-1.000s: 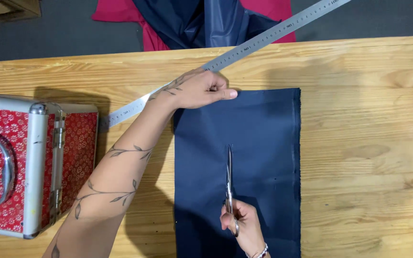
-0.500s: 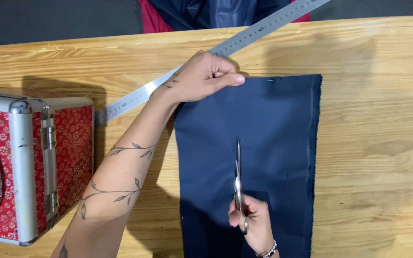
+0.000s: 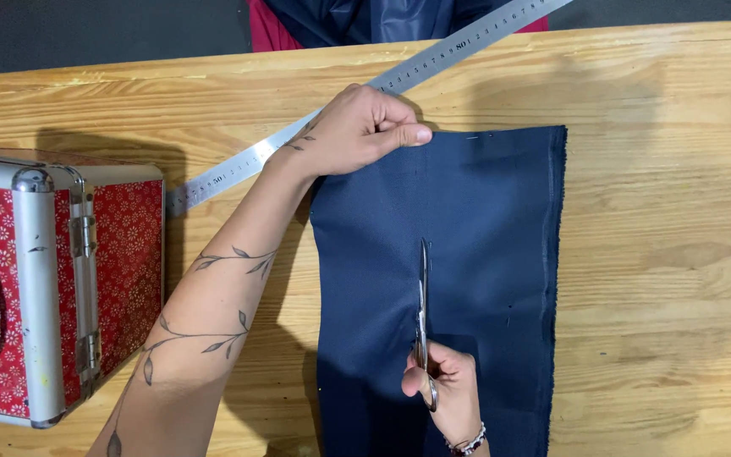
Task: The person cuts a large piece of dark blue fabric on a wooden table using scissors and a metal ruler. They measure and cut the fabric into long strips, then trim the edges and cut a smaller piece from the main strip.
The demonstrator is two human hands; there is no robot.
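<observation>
Navy fabric panel [image 3: 484, 220] lies flat on the wooden worktop [image 3: 662, 279], long axis running from the near edge toward the far edge. Scissors [image 3: 423, 313] sit over the panel's midline, blades pointing away from the person, roughly parallel to the fabric's long edges. Right hand [image 3: 443, 391] is closed around the scissor handles at the near end of the fabric, wrist with a bead bracelet. Left hand [image 3: 357, 129], fingers curled and thumb extended, presses the fabric's far left corner; forearm stretched diagonally across the worktop. Steel ruler [image 3: 357, 97] lies aslant beyond the fabric, partly under the left hand. Red floral case [image 3: 61, 279] stands left of the fabric.
</observation>
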